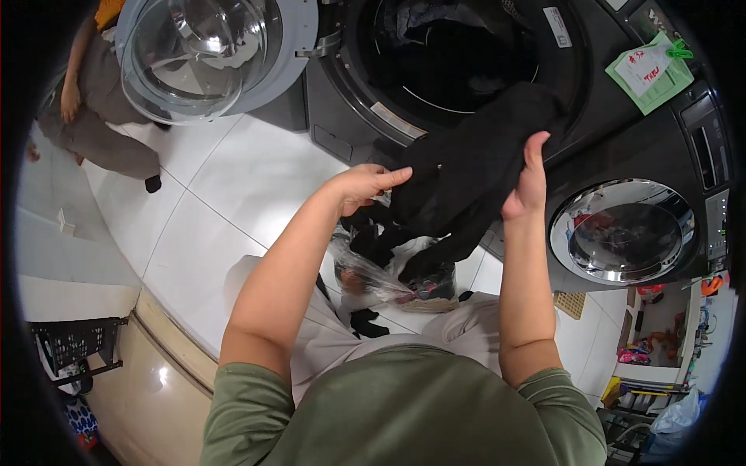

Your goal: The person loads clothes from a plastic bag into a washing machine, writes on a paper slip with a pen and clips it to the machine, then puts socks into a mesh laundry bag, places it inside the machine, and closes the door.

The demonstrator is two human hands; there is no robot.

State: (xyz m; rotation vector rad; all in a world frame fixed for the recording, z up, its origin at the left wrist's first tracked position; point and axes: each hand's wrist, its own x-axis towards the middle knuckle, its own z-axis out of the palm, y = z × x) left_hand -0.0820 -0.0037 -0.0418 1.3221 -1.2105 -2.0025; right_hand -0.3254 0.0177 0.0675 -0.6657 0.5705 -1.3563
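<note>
A black garment (466, 163) is stretched between my two hands in front of the open machine's drum. My left hand (367, 186) grips its left side, with the thumb on top and the fingers curled under. At the right side, my right hand (530, 182) holds the cloth with its thumb pointing up; the other fingers are mostly hidden. The garment's lower ends hang over a clear plastic bag (361, 268) of clothes on the floor. More dark laundry (458, 62) lies inside the drum. The garment's exact kind cannot be made out.
The machine's round glass door (194, 58) stands swung out to the left. A second front-loader (622, 229), its door closed, is on the right. Another person (109, 116) is at the far left. A small black cloth (367, 322) lies on the white tiles (210, 186).
</note>
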